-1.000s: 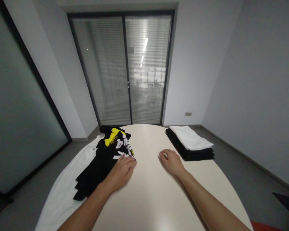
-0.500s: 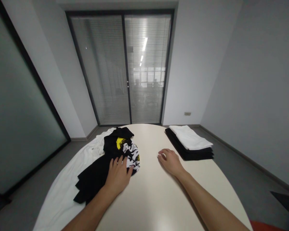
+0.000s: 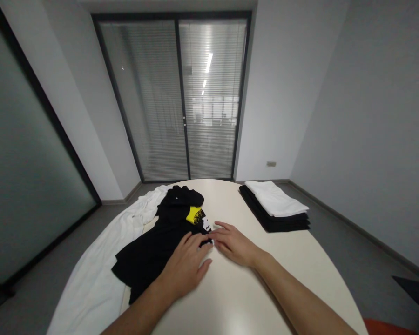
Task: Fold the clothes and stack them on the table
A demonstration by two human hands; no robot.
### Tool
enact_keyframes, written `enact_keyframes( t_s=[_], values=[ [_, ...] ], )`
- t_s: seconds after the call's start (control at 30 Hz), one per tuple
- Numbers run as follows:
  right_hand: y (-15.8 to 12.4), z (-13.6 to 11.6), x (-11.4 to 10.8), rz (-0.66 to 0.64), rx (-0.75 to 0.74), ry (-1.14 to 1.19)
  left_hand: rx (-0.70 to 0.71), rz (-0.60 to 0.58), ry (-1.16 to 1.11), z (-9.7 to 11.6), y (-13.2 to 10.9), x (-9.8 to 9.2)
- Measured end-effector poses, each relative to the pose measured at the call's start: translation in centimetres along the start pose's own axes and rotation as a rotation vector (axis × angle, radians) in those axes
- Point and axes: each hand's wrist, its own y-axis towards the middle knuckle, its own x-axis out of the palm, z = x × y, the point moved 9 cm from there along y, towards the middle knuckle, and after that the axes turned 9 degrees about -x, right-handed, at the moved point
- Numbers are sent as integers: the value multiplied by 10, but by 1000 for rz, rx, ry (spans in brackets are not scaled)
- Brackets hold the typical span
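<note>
A black T-shirt [image 3: 150, 251] with a yellow and white print lies bunched at the left of the round table. My left hand [image 3: 192, 263] rests on the shirt's right part, fingers stretched forward and thumb apart, open. From the right, my right hand [image 3: 235, 244] reaches the shirt's printed edge, its fingertips close to those of my left hand. Its fingers are extended and somewhat apart; no clear grip on the cloth shows. Both hands partly cover the print.
White cloth [image 3: 94, 265] lies loosely along the left side of the table [image 3: 230, 298], beside and partly behind the shirt. A stack of folded black garments [image 3: 286, 225] with a folded white garment [image 3: 277, 199] on top sits at the far right.
My right hand has moved left to the shirt's edge. The shirt has shifted right, and less of its white print shows. My left hand has moved right and slightly nearer.
</note>
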Motion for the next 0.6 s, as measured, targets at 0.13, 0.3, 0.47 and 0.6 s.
enact_keyframes(
  t_s=[0.13, 0.3, 0.47, 0.6],
  values=[
    [-3, 9, -4, -5, 58, -84, -393, 131, 139, -43, 0, -6],
    [-6, 21, -16, -38, 205, -280, -313, -2, 30, -29, 0, 3],
    [-11, 33, -28, -89, 390, -476, 13, -227, -177, 22, -8, 7],
    [-14, 35, -31, 23, 431, -422, 153, -313, -248, 43, -16, 4]
  ],
)
